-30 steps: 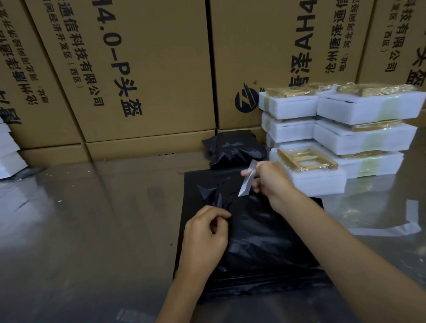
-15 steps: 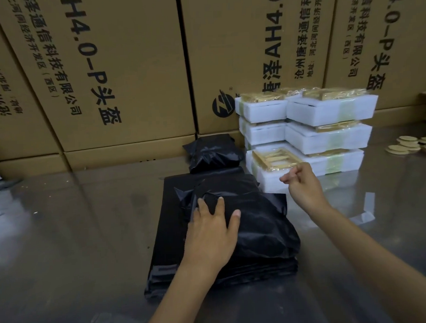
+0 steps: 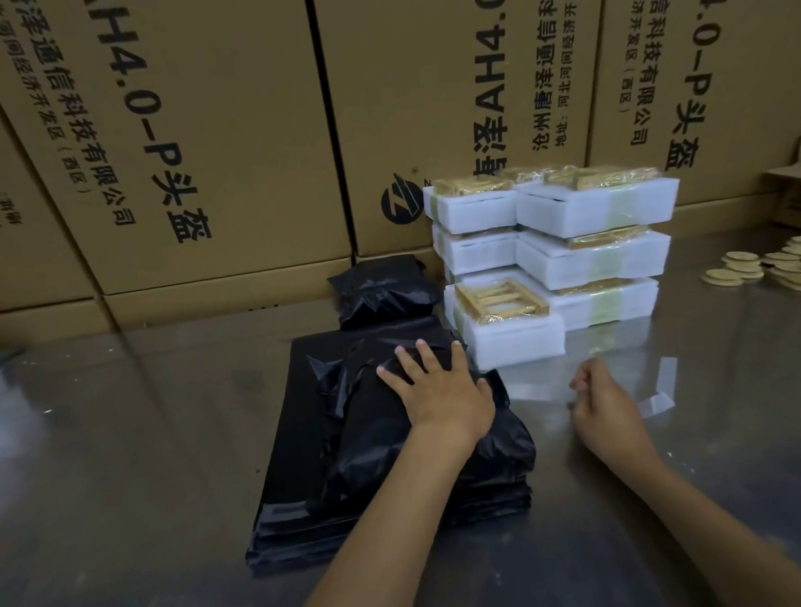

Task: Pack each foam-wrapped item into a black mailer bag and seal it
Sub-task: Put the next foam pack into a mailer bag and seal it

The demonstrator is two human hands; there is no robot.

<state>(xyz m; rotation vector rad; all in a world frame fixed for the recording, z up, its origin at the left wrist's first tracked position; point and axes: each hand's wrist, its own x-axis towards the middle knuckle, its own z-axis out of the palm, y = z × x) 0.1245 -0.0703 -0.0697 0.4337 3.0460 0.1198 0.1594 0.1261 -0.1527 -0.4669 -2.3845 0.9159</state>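
Right hand (image 3: 604, 407) withdrawn, fingers seemingly curled; left hand (image 3: 442, 388) flat on filled mailer bag (image 3: 394, 439).

**Much stays out of sight at the packing bench**

The left hand (image 3: 442, 392) covers the filled black mailer bag's (image 3: 394, 449) top. Behind the bag, cardboard cartons (image 3: 229, 141) run off the upper edge. Right of it, round discs (image 3: 779, 267) are cut off.

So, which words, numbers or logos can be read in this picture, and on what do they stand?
"AH4.0-P头盔", rotated sideways: on the left cardboard box.
"AH4": on the middle cardboard box, above a round black logo.
"有限公司": on the right cardboard box.
Smaller address lines: too blurred to read.
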